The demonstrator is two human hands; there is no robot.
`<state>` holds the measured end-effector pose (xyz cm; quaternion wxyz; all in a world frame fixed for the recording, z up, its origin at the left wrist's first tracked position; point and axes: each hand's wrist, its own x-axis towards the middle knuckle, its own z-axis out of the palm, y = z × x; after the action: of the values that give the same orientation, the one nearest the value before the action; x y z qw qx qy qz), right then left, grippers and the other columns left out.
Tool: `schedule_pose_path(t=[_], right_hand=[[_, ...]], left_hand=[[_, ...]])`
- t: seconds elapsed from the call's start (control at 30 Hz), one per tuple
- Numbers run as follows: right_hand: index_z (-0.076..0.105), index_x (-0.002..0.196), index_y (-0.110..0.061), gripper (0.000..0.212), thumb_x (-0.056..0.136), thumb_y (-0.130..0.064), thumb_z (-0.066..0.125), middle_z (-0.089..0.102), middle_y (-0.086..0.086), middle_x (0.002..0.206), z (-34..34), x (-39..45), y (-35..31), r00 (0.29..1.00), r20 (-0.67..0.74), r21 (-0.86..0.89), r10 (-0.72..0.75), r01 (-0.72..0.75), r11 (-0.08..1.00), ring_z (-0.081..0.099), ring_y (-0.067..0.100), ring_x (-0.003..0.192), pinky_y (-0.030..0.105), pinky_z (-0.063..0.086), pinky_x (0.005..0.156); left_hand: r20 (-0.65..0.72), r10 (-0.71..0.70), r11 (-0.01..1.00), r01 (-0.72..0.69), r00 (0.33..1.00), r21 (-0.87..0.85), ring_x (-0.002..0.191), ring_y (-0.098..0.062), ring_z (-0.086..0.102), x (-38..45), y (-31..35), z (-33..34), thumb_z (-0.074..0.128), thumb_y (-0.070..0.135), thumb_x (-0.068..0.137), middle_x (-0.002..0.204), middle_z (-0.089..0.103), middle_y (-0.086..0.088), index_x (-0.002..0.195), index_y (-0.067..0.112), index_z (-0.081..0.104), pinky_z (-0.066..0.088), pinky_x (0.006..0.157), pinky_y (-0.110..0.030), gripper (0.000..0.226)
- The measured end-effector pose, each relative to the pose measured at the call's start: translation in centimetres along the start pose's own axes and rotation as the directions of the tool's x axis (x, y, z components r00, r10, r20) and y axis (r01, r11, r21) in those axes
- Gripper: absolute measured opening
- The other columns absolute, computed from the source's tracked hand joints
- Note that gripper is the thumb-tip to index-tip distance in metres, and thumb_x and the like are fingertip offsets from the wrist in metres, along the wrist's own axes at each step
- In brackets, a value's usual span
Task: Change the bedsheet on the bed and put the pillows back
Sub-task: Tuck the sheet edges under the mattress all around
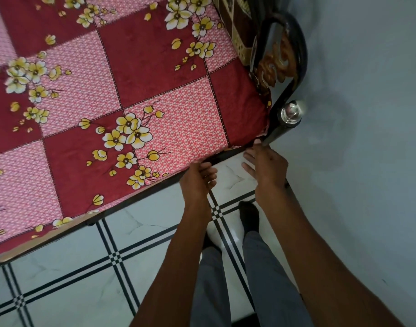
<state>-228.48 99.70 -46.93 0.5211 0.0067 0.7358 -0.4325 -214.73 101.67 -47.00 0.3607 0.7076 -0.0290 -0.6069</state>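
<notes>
The sheet (122, 95) is a soft, lightly creased cloth in a patchwork of dark red squares and pink lattice squares, sprinkled with yellow and white blossoms and crossed by black stitched lines. It lies flat over the bed, its long edge running along the dark frame rail (155, 187) from lower left up to the bedpost (273, 128), where its corner wraps down over the mattress.

The left hand (197, 178) sits at that rail, left of the post, fingers curled up under the sheet's hem and gripping it against the rail. The right hand (266, 166) is just below the post, fingers stretched out and slightly spread, tips reaching the sheet's corner at the post's foot; whether they hold cloth cannot be told.

The post is a black metal tube curving into an arch with gilded scrollwork, and a shiny chrome knob (292, 113) caps its joint. Below the rail lies a glossy white tiled floor (84, 267) with black double lines.
</notes>
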Motion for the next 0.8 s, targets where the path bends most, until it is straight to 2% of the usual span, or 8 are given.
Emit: schedule_pose_path(t=[0.07, 0.17, 0.27, 0.4, 0.5, 0.57, 0.67, 0.8], right_hand=[[0.071, 0.112, -0.015, 0.032, 0.094, -0.041, 0.072, 0.076, 0.003, 0.104, 0.4, -0.2, -0.8, 1.000, -0.007, 0.084, -0.008, 0.008, 0.996, 0.076, 0.014, 0.092, 0.031, 0.063, 0.076], [0.068, 0.114, -0.011, 0.035, 0.093, -0.038, 0.074, 0.074, 0.003, 0.100, 2.3, 0.5, -2.4, 0.997, -0.033, 0.230, 0.070, -0.061, 0.971, 0.072, 0.013, 0.078, 0.025, 0.059, 0.066], [0.069, 0.111, -0.012, 0.022, 0.097, -0.028, 0.070, 0.069, -0.002, 0.084, 3.3, 1.5, -2.8, 0.987, -0.094, 0.278, 0.130, -0.100, 0.955, 0.058, 0.006, 0.062, 0.022, 0.045, 0.052], [0.069, 0.109, -0.016, 0.012, 0.100, -0.022, 0.064, 0.067, -0.003, 0.082, 3.5, 2.4, -2.4, 0.976, -0.116, 0.362, 0.182, -0.129, 0.923, 0.056, 0.005, 0.060, 0.020, 0.041, 0.046], [0.066, 0.096, -0.018, 0.011, 0.100, -0.027, 0.062, 0.069, 0.006, 0.095, 3.1, 2.5, -1.6, 0.978, -0.068, 0.380, 0.199, -0.159, 0.911, 0.060, 0.011, 0.071, 0.024, 0.051, 0.058], [0.063, 0.097, -0.016, 0.009, 0.098, -0.025, 0.061, 0.066, 0.015, 0.107, 2.7, 1.8, -1.1, 0.983, -0.100, 0.141, 0.156, -0.141, 0.980, 0.061, 0.021, 0.089, 0.034, 0.053, 0.077], [0.062, 0.105, -0.006, 0.018, 0.093, -0.017, 0.070, 0.067, 0.008, 0.101, 3.0, -1.7, 1.1, 0.875, -0.330, -0.225, -0.354, 0.291, 0.930, 0.062, 0.016, 0.088, 0.031, 0.053, 0.081], [0.061, 0.121, -0.012, 0.029, 0.095, -0.022, 0.069, 0.061, 0.005, 0.118, 8.7, -4.9, 3.5, 0.625, 0.375, -0.448, -0.685, 0.769, 0.456, 0.057, 0.016, 0.109, 0.028, 0.048, 0.092]], left_hand=[[-0.014, 0.337, 0.923, -0.327, 0.941, 0.204, 0.072, -0.016, 0.065, -0.3, 1.0, -0.7, 0.047, 0.022, 0.107, 0.079, 0.073, -0.006, 0.092, 0.008, 0.069, 0.053, 0.069, -0.033, 0.030], [0.186, 0.713, 0.508, -0.681, 0.676, 0.528, 0.099, -0.017, 0.063, 1.6, 3.3, -1.2, 0.051, 0.028, 0.106, 0.107, 0.069, -0.006, 0.117, 0.010, 0.065, 0.054, 0.087, -0.038, 0.026], [0.500, 0.677, 0.153, -0.768, 0.540, 0.622, 0.143, -0.024, 0.037, 3.9, 5.4, -0.4, 0.051, 0.034, 0.106, 0.153, 0.045, -0.011, 0.147, 0.012, 0.049, 0.031, 0.118, -0.037, 0.047], [0.671, 0.564, -0.103, -0.765, 0.481, 0.636, 0.157, -0.026, 0.014, 6.4, 5.1, -0.4, 0.042, 0.044, 0.107, 0.167, 0.027, -0.011, 0.155, 0.016, 0.042, 0.012, 0.128, -0.047, 0.055], [0.686, 0.539, -0.121, -0.761, 0.489, 0.638, 0.158, -0.027, 0.006, 6.8, 4.2, -2.0, 0.039, 0.046, 0.108, 0.170, 0.019, -0.008, 0.158, 0.019, 0.037, 0.010, 0.128, -0.048, 0.057], [0.653, 0.582, -0.086, -0.762, 0.484, 0.641, 0.158, -0.027, 0.009, 6.6, 4.1, -3.6, 0.040, 0.044, 0.108, 0.169, 0.021, -0.009, 0.157, 0.017, 0.037, 0.013, 0.128, -0.047, 0.056], [0.525, 0.691, -0.025, -0.709, 0.498, 0.705, 0.157, -0.030, 0.014, 6.6, 4.9, -7.5, 0.045, 0.037, 0.108, 0.168, 0.024, -0.011, 0.156, 0.014, 0.038, 0.017, 0.127, -0.048, 0.054], [0.347, 0.734, 0.032, -0.539, 0.584, 0.841, 0.155, -0.036, 0.018, 8.2, 6.6, -14.4, 0.045, 0.036, 0.107, 0.166, 0.027, -0.013, 0.155, 0.015, 0.040, 0.021, 0.123, -0.057, 0.053]])
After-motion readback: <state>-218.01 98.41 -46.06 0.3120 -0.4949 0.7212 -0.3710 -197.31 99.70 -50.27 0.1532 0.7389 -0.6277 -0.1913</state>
